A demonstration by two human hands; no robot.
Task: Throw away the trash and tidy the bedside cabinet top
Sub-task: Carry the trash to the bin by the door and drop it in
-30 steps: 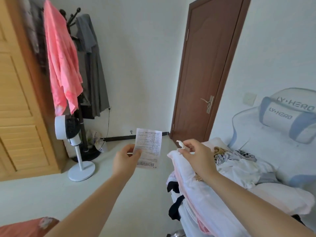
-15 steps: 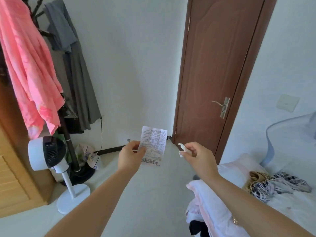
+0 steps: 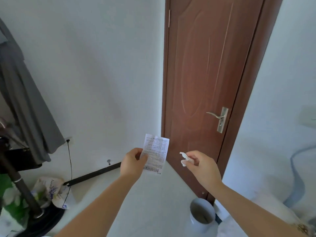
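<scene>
Carrying: both hands hold trash out in front of the body, above the floor.
Left hand: the left hand point(image 3: 132, 164) pinches a printed receipt point(image 3: 156, 153) by its left edge, thumb over the front; the paper hangs upright and flat.
Right hand: the right hand point(image 3: 202, 165) is closed on a small crumpled white tissue point(image 3: 184, 159) at the fingertips, the wad sticking out toward the receipt but apart from it.
What changed: a second ago the view took in a fan, a coat rack and a heap of clothes; now the view has swung toward the door point(image 3: 208, 79), and a white bin point(image 3: 201, 215) has come into sight low down, below the right forearm. The grips on both scraps look unchanged.
Meaning for the task: I judge the walk to the bin nearly finished; the drop is not yet done, and both pieces are ahead of the opening, not over it.
Cabinet: the bedside cabinet top is out of view, so its tidying cannot be judged.
Edges: the bin stands on the floor close to the door's lower corner and just beside pale bedding point(image 3: 256, 212) at its right.
Open room: bare floor point(image 3: 145, 202) lies left of the bin; a black cord point(image 3: 70, 168) and a patterned bag point(image 3: 49, 187) at the coat-stand base point(image 3: 22, 189) are well apart from it.
Risk: light paper could drift past the rim if let go from high.
</scene>
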